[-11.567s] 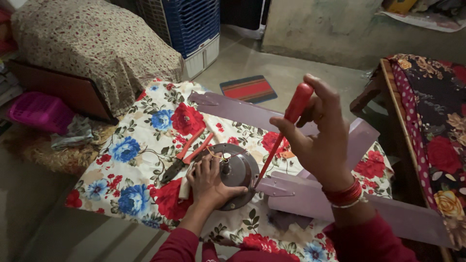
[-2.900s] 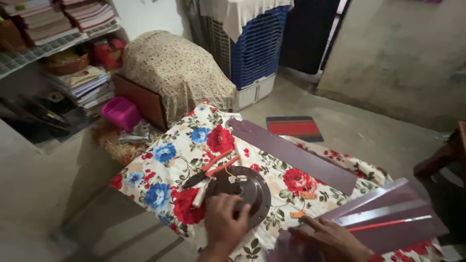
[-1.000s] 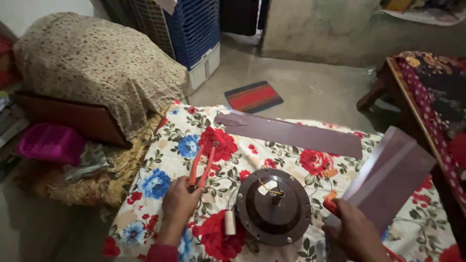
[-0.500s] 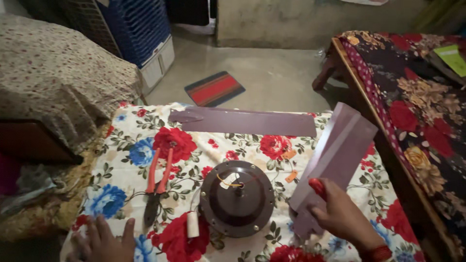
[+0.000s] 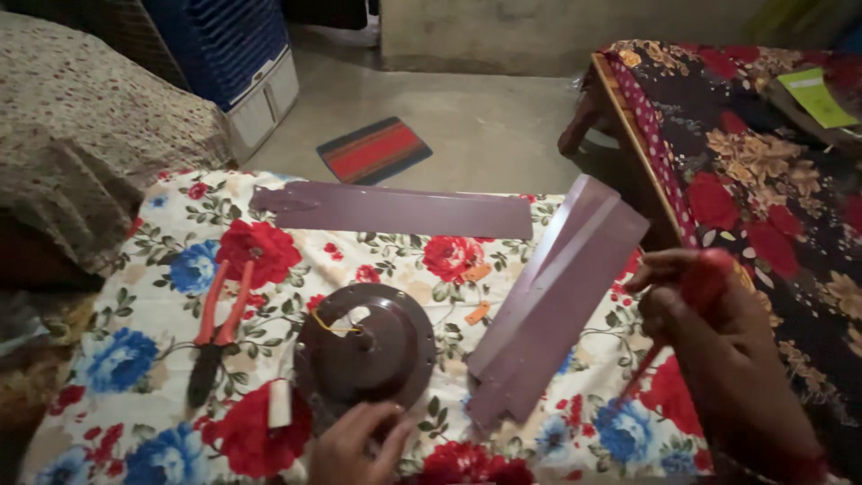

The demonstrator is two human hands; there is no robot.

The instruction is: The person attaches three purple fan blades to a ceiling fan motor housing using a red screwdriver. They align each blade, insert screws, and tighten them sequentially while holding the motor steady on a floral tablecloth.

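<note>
Two hands at a dark round metal fan motor housing (image 5: 366,348) on the flowered bench (image 5: 135,359).

At lower centre, the left hand (image 5: 355,445) touches the housing's near rim, fingers loosely apart. It looks heavy, stiff and smooth; the rim seems the best hold. At right, the right hand (image 5: 718,332) is clamped on a red-handled screwdriver (image 5: 691,301). Half a second earlier, the left hand lay at lower left, away from the housing.

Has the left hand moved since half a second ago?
Yes. The left hand has gone from the cloth's edge left of the pliers rightward to the near rim of the motor housing.
</note>
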